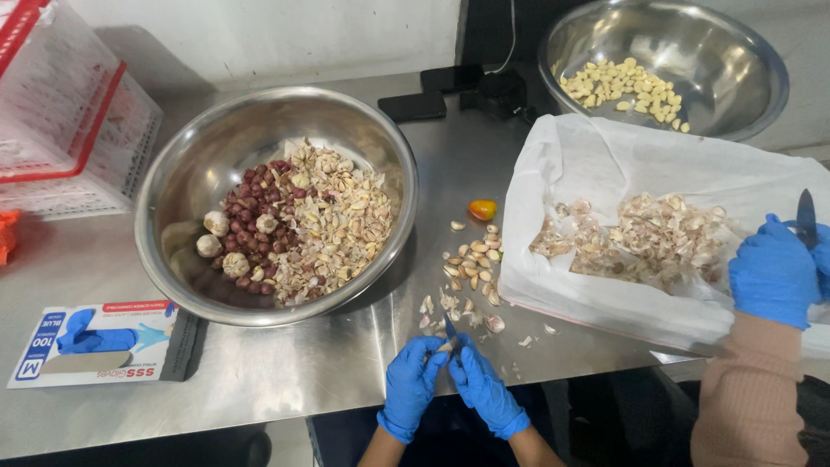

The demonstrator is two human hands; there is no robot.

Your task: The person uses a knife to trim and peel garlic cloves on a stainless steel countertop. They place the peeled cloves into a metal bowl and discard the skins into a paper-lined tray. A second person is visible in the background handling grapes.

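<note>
Garlic clove (pixel 446 347) sits pinched between both blue-gloved hands at the bottom centre of the frame, right at the near edge of the steel tabletop (pixel 285 372). Left hand (pixel 410 381) has its grip closed on the clove, and right hand (pixel 481 386) has its grip clenched around a small knife (pixel 449 328) whose dark blade pokes up just above the fingers, touching the clove. Just above the hands there's a loose pile of cloves (pixel 471 264) on the tabletop, too many to count properly, plus one little orange-red pepper (pixel 482 209) beside them. I count two steel bowls: a big bowl (pixel 216 156) in the left-centre holding mixed garlic bulbs, reddish shallots and papery skins, and a second bowl (pixel 735 95) in the upper right with peeled yellowish cloves. A white bag (pixel 596 156) on the right is spread open with a heap of skins (pixel 648 238) on it. At the right edge, another person's gloved hand (pixel 772 272) holds a second knife (pixel 806 216) over that bag. One box of gloves (pixel 104 342) lies at lower left, two dark phones (pixel 413 106) sit at top centre, and clear crates (pixel 60 112) with red trim fill the upper left.
</note>
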